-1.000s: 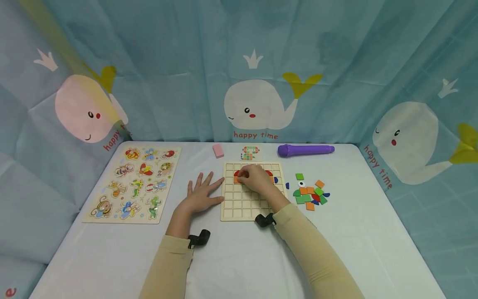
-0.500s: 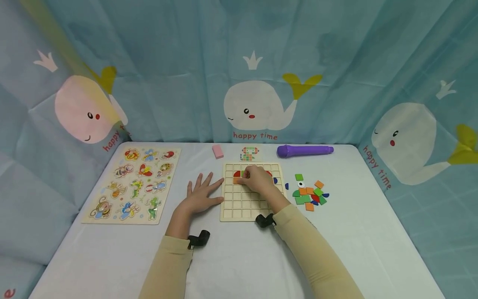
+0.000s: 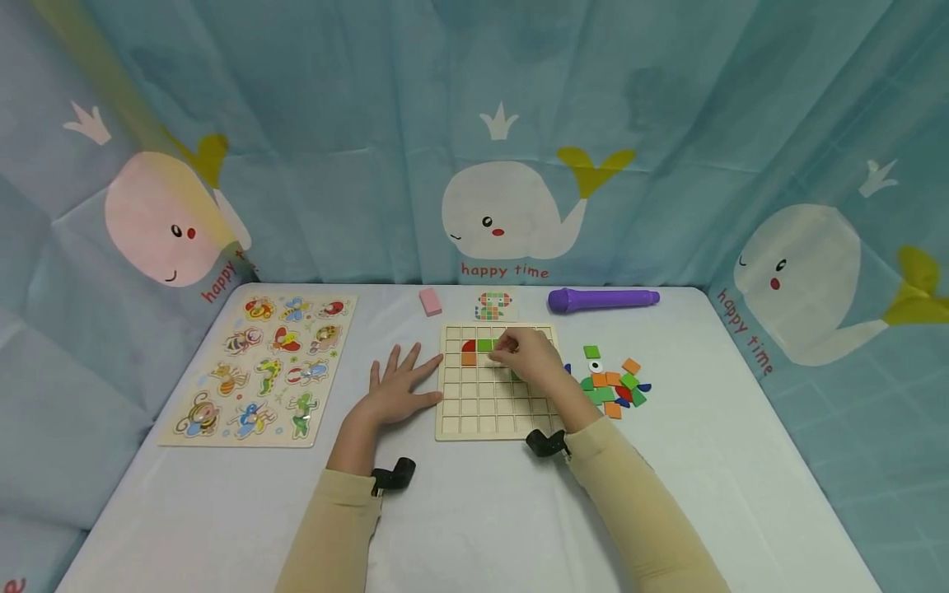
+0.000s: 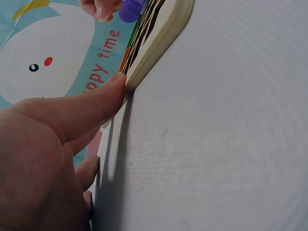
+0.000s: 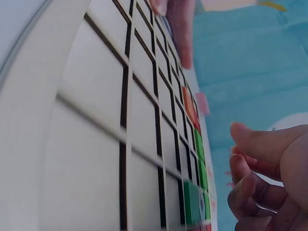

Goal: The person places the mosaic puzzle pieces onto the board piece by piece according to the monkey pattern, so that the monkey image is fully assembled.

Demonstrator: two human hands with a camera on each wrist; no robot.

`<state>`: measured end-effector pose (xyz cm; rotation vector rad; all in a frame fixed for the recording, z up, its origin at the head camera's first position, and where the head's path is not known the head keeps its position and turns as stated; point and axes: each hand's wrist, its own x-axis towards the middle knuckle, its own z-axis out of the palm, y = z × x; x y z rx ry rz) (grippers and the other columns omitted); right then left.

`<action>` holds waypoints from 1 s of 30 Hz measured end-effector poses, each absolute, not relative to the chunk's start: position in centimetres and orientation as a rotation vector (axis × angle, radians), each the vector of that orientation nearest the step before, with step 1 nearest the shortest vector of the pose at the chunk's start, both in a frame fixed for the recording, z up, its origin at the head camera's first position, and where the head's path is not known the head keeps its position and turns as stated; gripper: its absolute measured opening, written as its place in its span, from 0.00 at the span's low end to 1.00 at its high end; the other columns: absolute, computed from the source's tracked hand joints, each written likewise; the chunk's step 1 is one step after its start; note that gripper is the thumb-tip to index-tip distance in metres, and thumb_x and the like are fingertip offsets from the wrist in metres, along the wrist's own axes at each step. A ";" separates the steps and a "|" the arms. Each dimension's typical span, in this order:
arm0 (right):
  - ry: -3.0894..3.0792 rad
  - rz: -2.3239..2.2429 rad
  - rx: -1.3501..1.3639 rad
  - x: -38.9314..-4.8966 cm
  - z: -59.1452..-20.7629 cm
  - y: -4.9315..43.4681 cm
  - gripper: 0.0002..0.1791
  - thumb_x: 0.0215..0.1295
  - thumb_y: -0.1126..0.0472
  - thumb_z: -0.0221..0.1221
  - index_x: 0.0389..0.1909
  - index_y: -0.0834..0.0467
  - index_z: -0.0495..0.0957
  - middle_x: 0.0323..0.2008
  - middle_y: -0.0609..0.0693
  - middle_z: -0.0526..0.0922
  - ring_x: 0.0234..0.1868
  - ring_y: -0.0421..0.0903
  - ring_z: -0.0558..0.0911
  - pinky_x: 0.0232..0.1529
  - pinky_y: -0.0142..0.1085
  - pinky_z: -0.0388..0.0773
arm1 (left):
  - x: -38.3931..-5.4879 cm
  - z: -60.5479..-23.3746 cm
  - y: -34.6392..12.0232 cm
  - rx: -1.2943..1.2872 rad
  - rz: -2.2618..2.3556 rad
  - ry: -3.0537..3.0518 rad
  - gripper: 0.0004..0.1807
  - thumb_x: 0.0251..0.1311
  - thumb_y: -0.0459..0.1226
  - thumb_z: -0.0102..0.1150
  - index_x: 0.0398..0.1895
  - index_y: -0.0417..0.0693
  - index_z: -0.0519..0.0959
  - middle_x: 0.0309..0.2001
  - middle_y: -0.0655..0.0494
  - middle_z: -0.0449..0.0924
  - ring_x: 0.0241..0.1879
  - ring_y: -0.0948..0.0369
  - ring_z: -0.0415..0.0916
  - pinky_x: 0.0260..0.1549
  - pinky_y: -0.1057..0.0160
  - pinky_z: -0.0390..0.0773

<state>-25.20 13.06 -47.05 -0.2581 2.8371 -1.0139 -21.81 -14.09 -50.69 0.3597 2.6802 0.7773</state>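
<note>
My left hand [image 3: 399, 397] lies on the table with fingers spread, thumb and forefinger at the left edge of a wooden grid board [image 3: 474, 409]. The left wrist view shows the thumb against the board's side [image 4: 159, 45]. Above the board's upper part is my right hand [image 3: 532, 359], fingers loosely bent; nothing shows between thumb and fingertips in the right wrist view. On the board, a red rounded piece [image 3: 469, 346] sits above an orange square [image 3: 469, 359], beside a green square [image 3: 485, 345]. A dark green piece [image 5: 191, 202] also sits in the grid; my right hand hides other pieces.
Loose coloured pieces [image 3: 612, 380] lie right of the board, with an eye piece [image 3: 596, 366] among them. Behind it are a pattern card [image 3: 493, 306], a pink block [image 3: 430, 301] and a purple toy microphone [image 3: 604, 301]. An insect puzzle board [image 3: 259, 371] lies at left.
My right hand has let go of the orange square and moved right, leaving the square uncovered in the grid. My left hand has stayed at the board's edge.
</note>
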 end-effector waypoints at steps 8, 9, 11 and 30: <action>2.855 -1.074 -0.223 -24.4 -47.0 16.4 0.08 0.67 0.51 0.66 0.38 0.51 0.84 0.32 0.46 0.84 0.32 0.45 0.80 0.31 0.37 0.75 | -21.7 -50.8 -14.1 0.357 0.779 2.684 0.42 0.65 0.58 0.59 0.80 0.67 0.57 0.83 0.50 0.35 0.80 0.43 0.20 0.71 0.33 0.19; 2.848 -1.085 -0.217 -24.2 -47.0 16.9 0.08 0.67 0.52 0.66 0.39 0.52 0.84 0.33 0.47 0.84 0.33 0.45 0.80 0.31 0.37 0.76 | -21.7 -50.7 -14.1 0.356 0.781 2.680 0.42 0.65 0.58 0.59 0.80 0.67 0.57 0.83 0.50 0.35 0.80 0.43 0.19 0.71 0.33 0.19; 2.836 -1.110 -0.189 -23.9 -47.0 17.8 0.08 0.67 0.52 0.66 0.41 0.53 0.85 0.34 0.47 0.85 0.34 0.45 0.81 0.31 0.38 0.77 | -21.7 -50.7 -14.2 0.359 0.780 2.679 0.42 0.65 0.58 0.59 0.80 0.67 0.56 0.83 0.50 0.35 0.80 0.43 0.20 0.71 0.33 0.19; 2.794 -0.970 -0.031 -22.9 -47.7 24.4 0.15 0.68 0.59 0.65 0.54 0.56 0.85 0.41 0.52 0.86 0.37 0.47 0.81 0.35 0.37 0.76 | -21.8 -50.8 -14.0 0.366 0.762 2.692 0.42 0.65 0.59 0.59 0.80 0.67 0.56 0.83 0.49 0.35 0.80 0.43 0.20 0.71 0.33 0.20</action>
